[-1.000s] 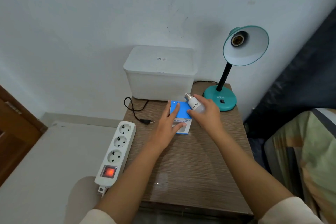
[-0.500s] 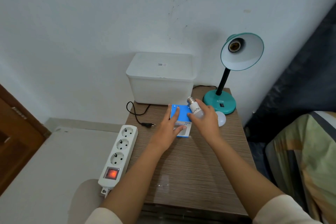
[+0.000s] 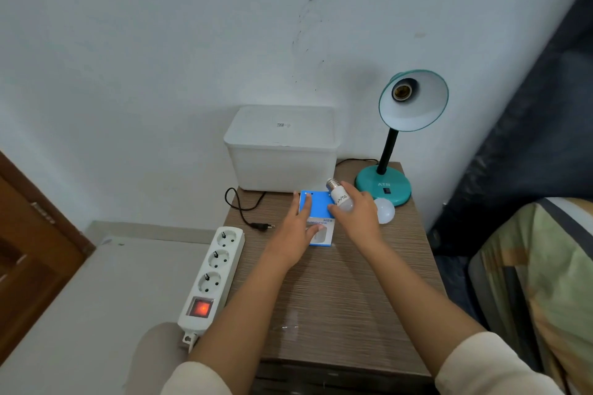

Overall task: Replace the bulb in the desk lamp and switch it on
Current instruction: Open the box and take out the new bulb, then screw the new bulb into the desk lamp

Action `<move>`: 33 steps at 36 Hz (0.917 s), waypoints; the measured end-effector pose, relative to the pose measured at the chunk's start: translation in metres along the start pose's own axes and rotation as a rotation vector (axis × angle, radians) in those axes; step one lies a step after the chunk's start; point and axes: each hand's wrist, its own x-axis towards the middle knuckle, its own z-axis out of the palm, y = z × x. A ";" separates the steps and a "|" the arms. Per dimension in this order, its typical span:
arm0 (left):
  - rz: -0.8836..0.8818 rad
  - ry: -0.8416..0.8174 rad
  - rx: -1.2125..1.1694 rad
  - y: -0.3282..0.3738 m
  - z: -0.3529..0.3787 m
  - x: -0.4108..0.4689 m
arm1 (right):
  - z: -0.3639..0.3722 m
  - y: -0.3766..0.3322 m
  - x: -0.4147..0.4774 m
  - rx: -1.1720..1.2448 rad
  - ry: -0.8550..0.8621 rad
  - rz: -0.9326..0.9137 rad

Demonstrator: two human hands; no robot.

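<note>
A teal desk lamp (image 3: 383, 184) stands at the back right of the wooden bedside table (image 3: 337, 292), its shade tilted toward me and its socket (image 3: 401, 92) bare. My right hand (image 3: 357, 216) grips a white bulb (image 3: 340, 199) with its screw base pointing up and left, over a blue box (image 3: 316, 204). My left hand (image 3: 296, 234) lies flat on that box with fingers spread. A second white bulb (image 3: 384, 210) lies on the table beside the lamp base. The lamp's plug (image 3: 261, 225) lies unplugged on the table.
A white lidded plastic box (image 3: 282, 151) stands against the wall behind the blue box. A white power strip (image 3: 213, 276) with a lit red switch lies along the table's left edge. A bed with a patterned blanket (image 3: 539, 282) is at the right, a wooden door (image 3: 29, 240) at the left.
The view has shifted slightly, so the second bulb beside the lamp base has come into sight. My right hand keeps hold of the bulb over the blue box; my left hand stays on the box.
</note>
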 end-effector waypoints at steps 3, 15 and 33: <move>0.002 -0.019 -0.020 0.000 -0.002 0.000 | -0.002 -0.002 -0.001 -0.007 -0.001 0.005; 0.064 -0.036 -0.073 0.002 -0.015 0.005 | -0.044 -0.012 0.007 0.095 0.058 0.026; 0.484 0.021 -0.076 0.149 -0.066 0.146 | -0.150 -0.055 0.096 0.054 0.157 -0.062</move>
